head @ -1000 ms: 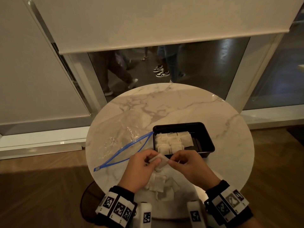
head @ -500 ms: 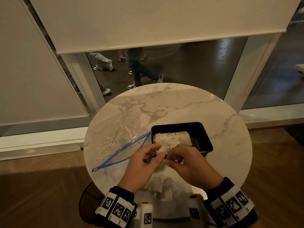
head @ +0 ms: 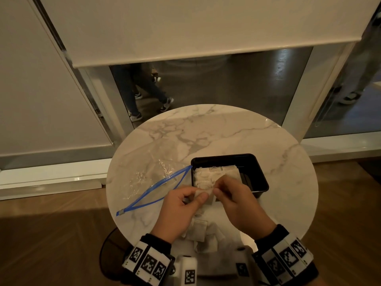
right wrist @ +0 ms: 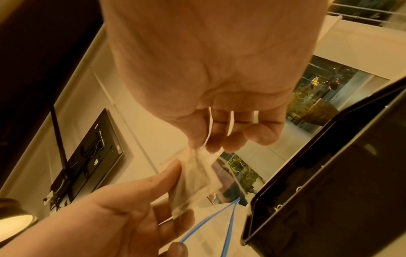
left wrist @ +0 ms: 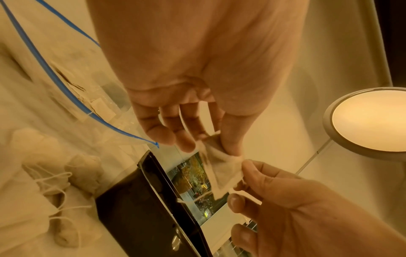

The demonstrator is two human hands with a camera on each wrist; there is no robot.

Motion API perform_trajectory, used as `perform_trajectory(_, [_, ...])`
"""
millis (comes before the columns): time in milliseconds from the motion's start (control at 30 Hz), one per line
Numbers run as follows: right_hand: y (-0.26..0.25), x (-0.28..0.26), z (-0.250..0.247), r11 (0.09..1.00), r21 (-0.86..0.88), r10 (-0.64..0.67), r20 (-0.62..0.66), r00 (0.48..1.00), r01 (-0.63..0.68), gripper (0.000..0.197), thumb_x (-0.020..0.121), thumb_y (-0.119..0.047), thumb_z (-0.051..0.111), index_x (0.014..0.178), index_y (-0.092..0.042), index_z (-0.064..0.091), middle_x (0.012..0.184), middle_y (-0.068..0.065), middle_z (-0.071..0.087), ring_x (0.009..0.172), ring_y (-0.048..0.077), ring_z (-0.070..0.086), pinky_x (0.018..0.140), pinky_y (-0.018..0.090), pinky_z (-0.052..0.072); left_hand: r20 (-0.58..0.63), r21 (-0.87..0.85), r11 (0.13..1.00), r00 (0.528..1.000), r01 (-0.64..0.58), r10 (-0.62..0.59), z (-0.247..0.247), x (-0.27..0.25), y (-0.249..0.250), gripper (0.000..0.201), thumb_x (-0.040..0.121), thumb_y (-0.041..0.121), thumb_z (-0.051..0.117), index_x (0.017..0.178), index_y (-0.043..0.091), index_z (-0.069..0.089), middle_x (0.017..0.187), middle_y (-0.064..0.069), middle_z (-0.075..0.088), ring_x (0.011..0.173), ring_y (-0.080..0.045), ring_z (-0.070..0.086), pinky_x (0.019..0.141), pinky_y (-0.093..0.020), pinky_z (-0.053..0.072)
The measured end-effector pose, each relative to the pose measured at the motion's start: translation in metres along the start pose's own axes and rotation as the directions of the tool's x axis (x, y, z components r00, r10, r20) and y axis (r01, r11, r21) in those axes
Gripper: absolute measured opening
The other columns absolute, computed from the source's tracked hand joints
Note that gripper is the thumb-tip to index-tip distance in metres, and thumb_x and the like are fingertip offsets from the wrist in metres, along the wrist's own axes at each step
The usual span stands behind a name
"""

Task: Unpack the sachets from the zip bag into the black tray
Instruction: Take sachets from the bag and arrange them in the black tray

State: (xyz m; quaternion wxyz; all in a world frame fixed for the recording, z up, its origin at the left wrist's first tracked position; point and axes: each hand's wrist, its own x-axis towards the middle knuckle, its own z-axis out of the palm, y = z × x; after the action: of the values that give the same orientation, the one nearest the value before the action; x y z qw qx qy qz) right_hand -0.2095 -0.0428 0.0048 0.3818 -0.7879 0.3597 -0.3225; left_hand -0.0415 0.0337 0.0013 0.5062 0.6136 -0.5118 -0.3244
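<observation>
Above the near edge of the marble worktop, one white sachet is pinched from both sides: the grip of the left hand is closed on its left end, that of the right hand on its right. More sachets are laid in the black tray. Others are piled beneath the wrists. The zip bag is spread flat, mouth open, left of the tray.

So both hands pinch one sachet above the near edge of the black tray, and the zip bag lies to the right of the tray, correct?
Not quite: the head view shows the zip bag left of the black tray. The left hand and right hand do pinch one sachet.
</observation>
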Motion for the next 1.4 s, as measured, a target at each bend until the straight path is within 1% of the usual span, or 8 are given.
perform_trajectory(133, [0.000, 0.000, -0.007, 0.993, 0.111, 0.038, -0.049, 0.998, -0.032, 0.014, 0.097, -0.016, 0.060, 0.086, -0.025, 0.059, 0.075, -0.008, 0.060, 0.070, 0.012, 0.059, 0.066, 0.027, 0.052, -0.015, -0.031, 0.999, 1.000, 0.018, -0.019, 0.000, 0.000, 0.002, 0.009, 0.090, 0.024, 0.073, 0.093, 0.019, 0.079, 0.080, -0.002, 0.073, 0.076, -0.016, 0.067, 0.070, -0.025, 0.055])
perform_trajectory(333, [0.001, -0.001, -0.007, 0.977, 0.177, 0.101, 0.091, 0.991, -0.116, 0.007, 0.093, -0.020, 0.068, 0.098, -0.024, 0.071, 0.088, -0.013, 0.073, 0.085, 0.005, 0.069, 0.076, 0.022, 0.055, -0.077, -0.072, 0.997, 0.996, 0.035, -0.041, 0.004, 0.004, 0.002, 0.006, 0.089, 0.023, 0.073, 0.091, 0.021, 0.078, 0.078, -0.007, 0.071, 0.076, -0.028, 0.065, 0.069, -0.034, 0.056])
perform_trajectory(433, [0.008, 0.001, -0.008, 0.969, 0.176, 0.159, 0.091, 0.983, -0.173, 0.013, 0.093, -0.022, 0.068, 0.106, -0.021, 0.071, 0.094, -0.005, 0.074, 0.087, 0.009, 0.070, 0.072, 0.021, 0.054, -0.062, -0.048, 0.998, 0.997, 0.037, -0.040, 0.005, 0.005, 0.003, 0.009, 0.091, 0.024, 0.071, 0.095, 0.021, 0.078, 0.082, 0.000, 0.073, 0.079, -0.014, 0.067, 0.073, -0.021, 0.055])
perform_trajectory(700, [0.032, 0.021, -0.041, 0.928, -0.125, 0.338, -0.112, 0.935, -0.350, 0.018, 0.095, -0.017, 0.061, 0.078, -0.017, 0.066, 0.067, -0.004, 0.061, 0.061, 0.009, 0.055, 0.055, 0.020, 0.040, -0.110, 0.172, 0.979, 0.990, 0.108, -0.090, 0.009, 0.017, -0.007, 0.013, 0.094, 0.028, 0.066, 0.105, 0.030, 0.074, 0.097, 0.016, 0.071, 0.091, 0.010, 0.060, 0.075, -0.004, 0.047])
perform_trajectory(933, [0.049, 0.054, -0.057, 0.789, -0.363, 0.472, -0.157, 0.867, -0.495, 0.025, 0.094, -0.012, 0.059, 0.070, -0.010, 0.064, 0.067, 0.003, 0.060, 0.064, 0.017, 0.058, 0.052, 0.022, 0.039, -0.036, 0.467, 0.878, 0.994, 0.107, -0.102, 0.024, 0.022, -0.024, 0.021, 0.093, 0.029, 0.067, 0.113, 0.029, 0.072, 0.110, 0.016, 0.061, 0.098, 0.003, 0.058, 0.082, -0.006, 0.041])
perform_trajectory(1033, [0.048, 0.070, -0.059, 0.725, -0.451, 0.529, -0.118, 0.840, -0.520, 0.018, 0.091, -0.007, 0.056, 0.083, -0.004, 0.071, 0.082, 0.010, 0.067, 0.083, 0.027, 0.065, 0.069, 0.030, 0.050, -0.020, 0.494, 0.864, 0.995, 0.097, -0.100, 0.027, 0.023, -0.029, 0.021, 0.093, 0.027, 0.066, 0.113, 0.029, 0.073, 0.112, 0.014, 0.062, 0.100, 0.002, 0.057, 0.084, -0.005, 0.040])
perform_trajectory(1133, [0.052, 0.080, -0.059, 0.687, -0.492, 0.564, -0.102, 0.819, -0.535, 0.021, 0.090, -0.003, 0.052, 0.094, -0.004, 0.072, 0.093, 0.013, 0.069, 0.088, 0.029, 0.065, 0.078, 0.035, 0.056, -0.043, 0.492, 0.865, 0.995, 0.104, -0.095, 0.028, 0.023, -0.031, 0.022, 0.094, 0.026, 0.065, 0.115, 0.029, 0.072, 0.112, 0.014, 0.061, 0.104, 0.000, 0.058, 0.096, -0.019, 0.048])
perform_trajectory(1400, [0.066, 0.096, -0.051, 0.585, -0.578, 0.670, -0.051, 0.741, -0.569, 0.016, 0.093, -0.007, 0.053, 0.103, -0.004, 0.066, 0.096, 0.011, 0.063, 0.072, 0.023, 0.056, 0.067, 0.031, 0.047, -0.044, 0.490, 0.866, 0.995, 0.098, -0.088, 0.028, 0.024, -0.036, 0.023, 0.094, 0.025, 0.065, 0.116, 0.029, 0.072, 0.114, 0.014, 0.062, 0.105, 0.001, 0.056, 0.091, -0.009, 0.038])
